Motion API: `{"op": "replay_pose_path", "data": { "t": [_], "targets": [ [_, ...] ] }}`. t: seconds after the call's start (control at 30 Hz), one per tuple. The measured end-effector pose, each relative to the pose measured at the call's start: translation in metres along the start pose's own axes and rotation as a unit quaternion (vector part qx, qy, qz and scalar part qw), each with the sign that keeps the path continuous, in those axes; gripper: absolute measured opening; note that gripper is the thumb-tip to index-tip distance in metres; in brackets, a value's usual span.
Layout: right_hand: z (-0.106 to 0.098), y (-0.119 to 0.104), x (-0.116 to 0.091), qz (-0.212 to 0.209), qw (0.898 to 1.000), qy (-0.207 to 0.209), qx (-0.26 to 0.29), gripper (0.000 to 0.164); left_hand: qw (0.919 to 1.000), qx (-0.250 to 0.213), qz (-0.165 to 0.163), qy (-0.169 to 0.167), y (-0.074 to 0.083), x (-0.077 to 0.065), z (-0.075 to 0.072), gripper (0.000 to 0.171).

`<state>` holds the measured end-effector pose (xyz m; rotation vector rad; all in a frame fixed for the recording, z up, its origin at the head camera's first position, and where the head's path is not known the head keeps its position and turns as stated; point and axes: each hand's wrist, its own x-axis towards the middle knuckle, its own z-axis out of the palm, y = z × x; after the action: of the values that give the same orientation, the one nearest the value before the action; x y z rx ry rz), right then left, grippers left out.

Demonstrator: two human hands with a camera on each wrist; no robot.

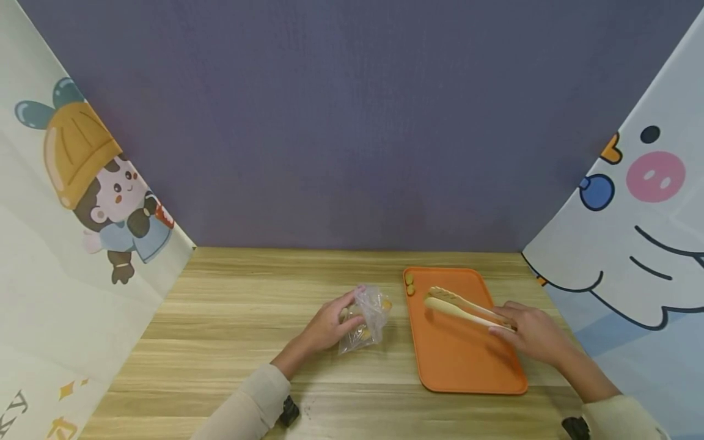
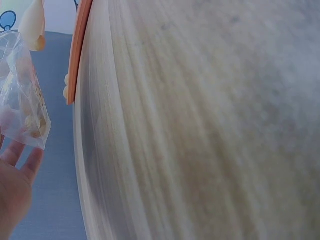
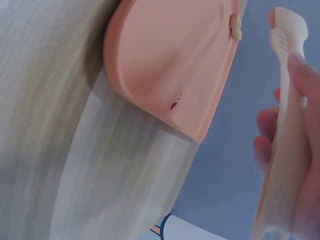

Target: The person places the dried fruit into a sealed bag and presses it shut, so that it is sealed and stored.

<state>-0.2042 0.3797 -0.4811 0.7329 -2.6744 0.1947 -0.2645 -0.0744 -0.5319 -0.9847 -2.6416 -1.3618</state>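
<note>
My left hand (image 1: 324, 327) holds a clear plastic bag (image 1: 370, 318) up at the left of the orange tray (image 1: 462, 366). Several small yellowish-brown pieces (image 2: 35, 124) show through the film near its bottom in the left wrist view. In my right hand (image 1: 530, 333) is a pair of cream-coloured tongs (image 1: 459, 310), gripped by the arms, with the tips over the tray's left half. At the tong tips a small tan piece (image 3: 272, 18) shows in the right wrist view. Two similar tan pieces (image 1: 410, 285) lie one behind the other in the tray's far left corner.
The wood-grain table (image 1: 231, 318) runs back to a dark blue-grey wall (image 1: 352, 122). Panels with cartoon figures flank it on the left (image 1: 33, 244) and right (image 1: 671, 256). A raised rim runs round the tray.
</note>
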Motion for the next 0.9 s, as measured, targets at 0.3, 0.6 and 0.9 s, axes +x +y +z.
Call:
{"op": "replay_pose_path", "data": {
  "t": [0.3,0.6,0.9],
  "targets": [
    [-0.002,-0.003,0.007,-0.024,1.000,0.018,0.000,0.038,1.0000,-0.006,0.005,-0.001,0.000,0.001,0.000,0.067],
    [-0.006,-0.008,0.016,-0.020,1.000,0.015,0.014,0.039,1.0000,-0.006,0.005,-0.004,0.001,0.001,0.000,0.067],
    [-0.009,-0.015,0.024,-0.028,0.999,0.015,0.019,0.038,1.0000,-0.002,0.003,-0.007,0.001,0.002,-0.001,0.067]
  ]
}}
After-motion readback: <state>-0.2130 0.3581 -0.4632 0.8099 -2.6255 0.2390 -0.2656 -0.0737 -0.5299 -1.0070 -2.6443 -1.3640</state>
